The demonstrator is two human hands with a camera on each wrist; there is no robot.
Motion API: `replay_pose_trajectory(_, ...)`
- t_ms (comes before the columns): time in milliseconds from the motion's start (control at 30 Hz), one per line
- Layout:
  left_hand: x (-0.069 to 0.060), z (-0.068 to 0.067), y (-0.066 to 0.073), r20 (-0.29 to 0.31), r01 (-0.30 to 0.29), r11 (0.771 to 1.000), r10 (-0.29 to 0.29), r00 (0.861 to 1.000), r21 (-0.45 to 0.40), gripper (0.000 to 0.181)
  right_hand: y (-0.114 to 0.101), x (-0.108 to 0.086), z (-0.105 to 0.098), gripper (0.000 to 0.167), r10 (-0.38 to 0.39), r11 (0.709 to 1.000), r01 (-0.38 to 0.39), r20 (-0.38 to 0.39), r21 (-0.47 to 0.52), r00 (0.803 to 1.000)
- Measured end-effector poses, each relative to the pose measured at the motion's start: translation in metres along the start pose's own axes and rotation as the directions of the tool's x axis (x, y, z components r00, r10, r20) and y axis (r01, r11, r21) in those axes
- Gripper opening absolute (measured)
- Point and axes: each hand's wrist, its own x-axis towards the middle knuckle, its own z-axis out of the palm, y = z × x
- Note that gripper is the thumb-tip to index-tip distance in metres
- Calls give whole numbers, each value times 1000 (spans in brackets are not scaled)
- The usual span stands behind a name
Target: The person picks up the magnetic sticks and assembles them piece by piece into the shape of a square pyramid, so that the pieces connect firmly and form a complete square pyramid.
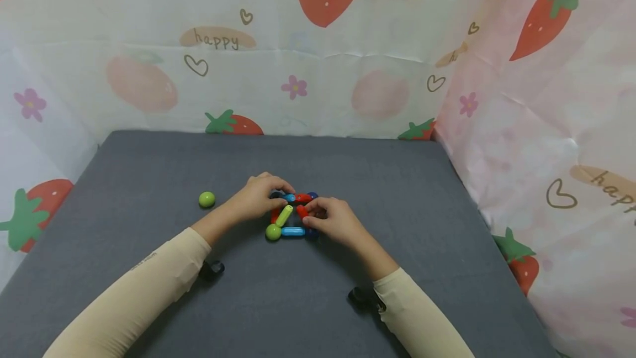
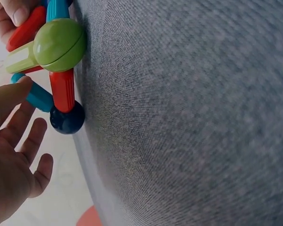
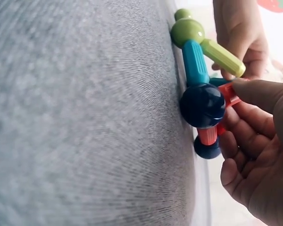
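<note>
A frame of toy rods and balls lies on the grey table. My left hand (image 1: 255, 198) pinches a blue rod (image 2: 39, 97), which slants up from a dark blue ball (image 2: 67, 117) at the far left corner. With thumb and fingers, my right hand (image 1: 338, 220) holds a red rod (image 1: 302, 211) that leans up from the near right dark blue ball (image 3: 203, 106). From the near left green ball (image 1: 273, 232) a yellow-green rod (image 1: 284, 216) tilts upward, its top free. Another blue rod (image 1: 293, 231) joins the two near balls.
One loose green ball (image 1: 206, 199) lies left of the frame on the grey table (image 1: 278, 303). Dark straps, one (image 1: 212, 269) by the left forearm and one (image 1: 360, 298) by the right, show below the sleeves. Strawberry-print cloth (image 1: 318, 82) hangs behind the table and at its sides.
</note>
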Motion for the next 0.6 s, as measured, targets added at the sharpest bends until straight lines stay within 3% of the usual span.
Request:
replay_pose_trajectory(267,0,-2,4,7,12,1000,-12,1000,15,23,2,-2,-1,26,-11,1000,12,18,-18,1000)
replay_pose_trajectory(600,-6,-10,4,8,19,999,-20,1000,45,25,2,-11,0,30,-3,992,-1,-32,-125,999)
